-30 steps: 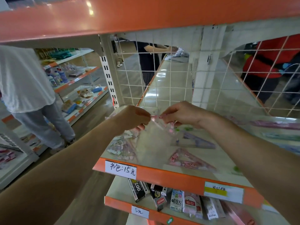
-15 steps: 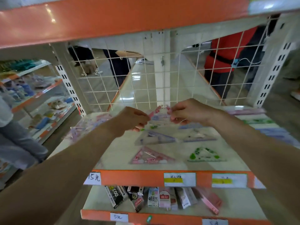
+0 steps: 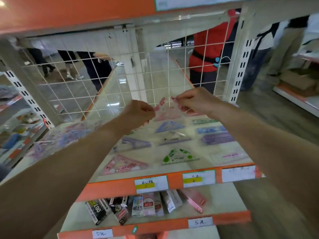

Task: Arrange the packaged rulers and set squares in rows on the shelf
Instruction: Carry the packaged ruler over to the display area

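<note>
Our left hand (image 3: 138, 113) and right hand (image 3: 196, 102) pinch the pink plastic-wrapped set square (image 3: 165, 112) (lying crosswise) above the orange-edged shelf (image 3: 112, 187).

Behind the white wire grid (image 3: 86, 87) stands a person in a red top (image 3: 207, 49). Small boxes (image 3: 138, 206) line the lower shelf (image 3: 224, 201), whose orange edge carries handwritten price tags (image 3: 200, 222).

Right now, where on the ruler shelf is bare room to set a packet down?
Only narrow patches: the gap between the front pink set square and the green set square, and the strip between that one and the orange lip. Crowded: the ruler column on the right, the packet pile on the left. Rear centre is under the held pink packet.
</note>
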Action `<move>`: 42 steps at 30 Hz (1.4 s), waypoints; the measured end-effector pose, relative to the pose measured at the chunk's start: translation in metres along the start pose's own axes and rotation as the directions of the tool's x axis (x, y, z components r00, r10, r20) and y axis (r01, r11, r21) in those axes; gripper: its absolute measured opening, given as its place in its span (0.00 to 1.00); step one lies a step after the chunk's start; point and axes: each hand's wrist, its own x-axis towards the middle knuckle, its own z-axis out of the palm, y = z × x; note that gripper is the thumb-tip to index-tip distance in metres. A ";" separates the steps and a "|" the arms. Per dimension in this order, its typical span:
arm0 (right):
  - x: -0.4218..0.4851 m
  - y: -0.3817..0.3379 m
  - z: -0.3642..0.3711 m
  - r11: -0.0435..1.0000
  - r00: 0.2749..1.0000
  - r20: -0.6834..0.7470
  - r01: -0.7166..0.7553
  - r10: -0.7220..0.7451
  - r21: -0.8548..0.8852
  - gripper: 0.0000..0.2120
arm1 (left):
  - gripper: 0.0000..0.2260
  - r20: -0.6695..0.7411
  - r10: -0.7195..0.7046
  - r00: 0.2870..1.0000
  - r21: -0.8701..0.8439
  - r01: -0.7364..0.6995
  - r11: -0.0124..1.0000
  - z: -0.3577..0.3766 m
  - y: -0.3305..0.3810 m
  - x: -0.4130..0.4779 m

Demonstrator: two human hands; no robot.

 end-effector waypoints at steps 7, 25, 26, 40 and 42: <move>0.021 0.013 -0.012 0.997 1.000 0.029 -0.002 0.004 -0.079 0.17 | 0.04 -0.044 -0.099 0.994 -0.069 0.096 0.993 0.015 0.006 0.030; 0.090 0.053 0.028 0.712 0.992 0.127 0.073 0.023 -0.698 0.14 | 0.12 -0.046 -0.035 0.998 0.602 0.056 0.797 0.054 -0.031 0.100; 0.092 0.054 0.029 0.685 0.991 0.134 0.086 0.017 -0.723 0.14 | 0.12 -0.050 -0.043 0.998 0.625 0.065 0.778 0.055 -0.031 0.102; 0.092 0.057 0.040 0.608 0.985 0.167 0.103 0.049 -0.787 0.12 | 0.12 0.007 -0.116 0.993 0.842 0.057 0.536 0.063 -0.028 0.118; 0.093 0.056 0.040 0.609 0.984 0.168 0.099 0.056 -0.787 0.12 | 0.14 0.012 -0.128 0.992 0.852 0.057 0.521 0.063 -0.025 0.117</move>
